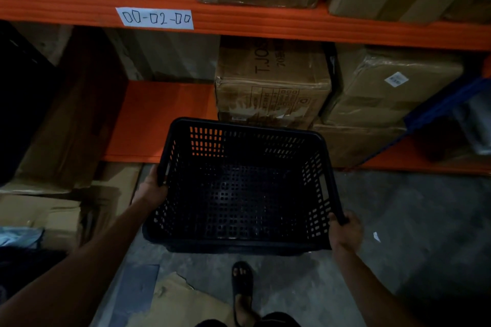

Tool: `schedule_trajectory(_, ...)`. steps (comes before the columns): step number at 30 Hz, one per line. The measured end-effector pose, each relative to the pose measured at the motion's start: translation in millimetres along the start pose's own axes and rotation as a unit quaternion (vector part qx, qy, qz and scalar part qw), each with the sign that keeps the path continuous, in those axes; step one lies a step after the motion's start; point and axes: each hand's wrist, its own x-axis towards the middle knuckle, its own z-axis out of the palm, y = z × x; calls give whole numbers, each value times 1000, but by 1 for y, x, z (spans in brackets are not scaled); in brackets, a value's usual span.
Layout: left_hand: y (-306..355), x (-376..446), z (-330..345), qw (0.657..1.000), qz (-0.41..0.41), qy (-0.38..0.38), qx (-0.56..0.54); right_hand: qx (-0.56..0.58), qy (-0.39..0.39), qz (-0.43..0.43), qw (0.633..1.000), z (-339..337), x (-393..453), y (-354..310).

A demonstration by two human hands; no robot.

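Orange shelving (265,26) loaded with cardboard boxes (273,82). Black perforated plastic basket (239,194) held off concrete floor (411,207), just before lower shelf. Left grip (151,188) clamped on left rim, right grip (345,231) on near right corner. Paper label (155,18) on beam.

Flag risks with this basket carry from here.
The right hand holds the black perforated plastic basket only at its near corner, the left hand mid-side: the uneven grip may let it tilt.
Its far rim looks close to the taped brown cardboard box: could bump.
The torn flat cardboard sheet by the sandalled foot is a slip hazard.
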Motion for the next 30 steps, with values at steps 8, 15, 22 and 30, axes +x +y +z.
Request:
schedule_trajectory(8,-20,6,-8,1000,-3,-15,0,11,24,5,1000,-5,-11,-5)
schedule_trajectory(15,-6,-16,-14,1000,2,-13,-11,58,19,-15,998,-12,-13,-18)
schedule_trajectory(22,-51,12,-1,1000,-4,-8,-23,3,43,-42,998,-21,-9,-16)
schedule_trajectory(30,-43,18,3,999,7,-2,-33,42,31,-42,998,-10,-9,-14)
